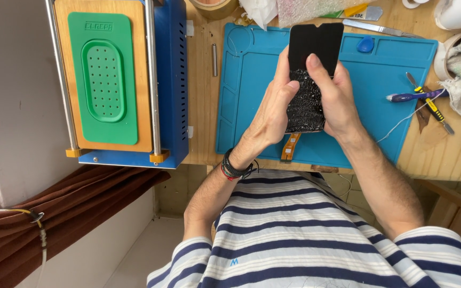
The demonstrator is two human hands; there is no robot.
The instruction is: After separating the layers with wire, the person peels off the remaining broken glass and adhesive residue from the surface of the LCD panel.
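Gripping a cracked phone screen (311, 69) from both sides, the left hand (273, 109) and right hand (337, 96) hold it above the blue mat (241, 80) near the surface's front edge, right thumb pressed on the glass. Beyond, tweezers (379, 28) lie at the far edge.

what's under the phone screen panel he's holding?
Under the screen panel: blue work mat, plus an orange flex cable hanging from its lower end. The mat directly beneath is hidden.

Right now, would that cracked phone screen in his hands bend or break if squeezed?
Probably fragile: the phone screen looks shattered across its lower half. It seems thin and light, held by both hands. The orange ribbon cable hanging below likely flops.
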